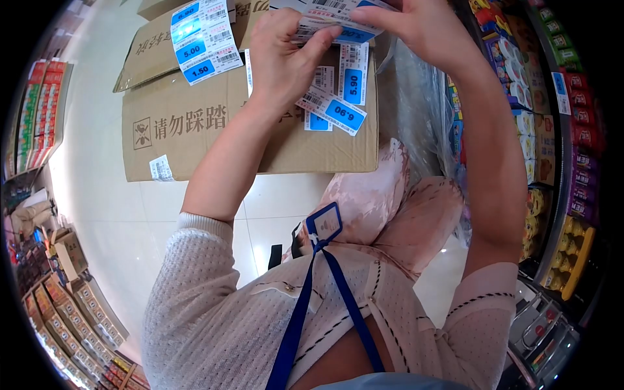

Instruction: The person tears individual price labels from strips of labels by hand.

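At the top of the head view, my left hand (284,57) pinches a small stack of blue-and-white price labels (344,31) between thumb and fingers. My right hand (416,25) holds the right side of the same labels, its thumb on their upper part. Both hands are above a brown cardboard box (195,140) printed with dark characters. On the box below my hands lie loose labels, one reading 5.90 (353,81) and another reading 6.90 (338,112). A strip of several labels (198,39) lies further left over the box flap.
Shelves with colourful packages (582,156) stand close on the right, beside clear plastic wrap (419,97). More shelves (42,117) are at the far left, with cartons (71,253) lower down. A lanyard badge (324,223) hangs at my front.
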The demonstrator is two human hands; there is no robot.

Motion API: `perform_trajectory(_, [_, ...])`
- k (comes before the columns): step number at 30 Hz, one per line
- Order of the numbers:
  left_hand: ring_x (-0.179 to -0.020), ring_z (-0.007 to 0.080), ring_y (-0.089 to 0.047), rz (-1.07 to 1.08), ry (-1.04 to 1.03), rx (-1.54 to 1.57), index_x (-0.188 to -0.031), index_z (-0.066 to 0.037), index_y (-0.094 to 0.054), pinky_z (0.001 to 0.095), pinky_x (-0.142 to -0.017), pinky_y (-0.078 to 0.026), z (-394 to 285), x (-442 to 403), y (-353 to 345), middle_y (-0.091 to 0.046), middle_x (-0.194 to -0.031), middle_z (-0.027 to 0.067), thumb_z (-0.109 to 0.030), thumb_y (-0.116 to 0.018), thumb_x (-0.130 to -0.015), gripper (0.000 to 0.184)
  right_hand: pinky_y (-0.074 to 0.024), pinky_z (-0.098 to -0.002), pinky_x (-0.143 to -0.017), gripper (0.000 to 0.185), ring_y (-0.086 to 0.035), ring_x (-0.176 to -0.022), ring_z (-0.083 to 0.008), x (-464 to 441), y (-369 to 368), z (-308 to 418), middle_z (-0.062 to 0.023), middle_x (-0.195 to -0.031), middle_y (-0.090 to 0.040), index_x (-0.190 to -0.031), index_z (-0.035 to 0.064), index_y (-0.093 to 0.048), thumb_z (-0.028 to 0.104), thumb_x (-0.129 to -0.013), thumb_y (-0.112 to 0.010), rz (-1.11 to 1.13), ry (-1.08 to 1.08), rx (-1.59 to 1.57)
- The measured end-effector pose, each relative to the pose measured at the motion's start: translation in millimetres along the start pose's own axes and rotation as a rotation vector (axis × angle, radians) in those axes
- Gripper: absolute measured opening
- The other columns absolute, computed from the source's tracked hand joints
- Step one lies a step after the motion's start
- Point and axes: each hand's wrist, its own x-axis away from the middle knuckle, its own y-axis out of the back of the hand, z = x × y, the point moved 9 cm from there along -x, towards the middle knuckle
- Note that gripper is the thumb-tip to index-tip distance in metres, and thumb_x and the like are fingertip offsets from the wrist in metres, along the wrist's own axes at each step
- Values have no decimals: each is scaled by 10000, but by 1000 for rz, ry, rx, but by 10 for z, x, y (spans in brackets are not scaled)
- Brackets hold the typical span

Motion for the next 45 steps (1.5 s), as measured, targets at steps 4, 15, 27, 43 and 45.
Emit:
perform_trajectory(4, [-768,95,-616,40,105,105,-911,-20,-669,229,-680,-495,4,-18,-64,-677,-871,46,-105,-738,-773,177,-438,-214,-616,85,-530,-675,-57,-18,87,-105,-1,-742,-619,-877,-19,-638,51,-831,-621,0,31,-85])
perform_trajectory(15, [-780,183,-593,151,112,137,-904,-22,-671,293,-705,-464,87,-27,-162,-662,-803,87,-129,-688,-805,147,-442,-210,-623,108,-539,-683,-52,21,272,-165,3,-763,-626,-883,-25,-648,71,-852,-608,-121,-23,-70])
perform_trajectory(27, [-795,86,-610,238,222,107,-974,-4,-658,236,-732,-475,183,-18,-183,-692,-881,51,-184,-673,-842,224,-457,-197,-618,98,-561,-676,-57,13,222,-389,-11,-777,-636,-884,-22,-648,60,-851,-606,-202,-74,-297])
perform_trajectory(43, [-831,92,-606,216,328,223,-983,-6,-655,244,-771,-471,282,17,-203,-682,-919,39,-174,-671,-843,219,-483,-222,-672,76,-593,-712,-95,32,421,-549,-45,-830,-641,-902,-16,-620,41,-862,-588,-360,-22,-627])
perform_trajectory(45, [-830,99,-605,193,368,269,-971,-7,-657,248,-764,-471,313,24,-192,-676,-922,39,-158,-665,-844,197,-491,-238,-697,83,-603,-746,-114,41,532,-619,-65,-868,-641,-929,-19,-603,30,-866,-578,-435,66,-794])
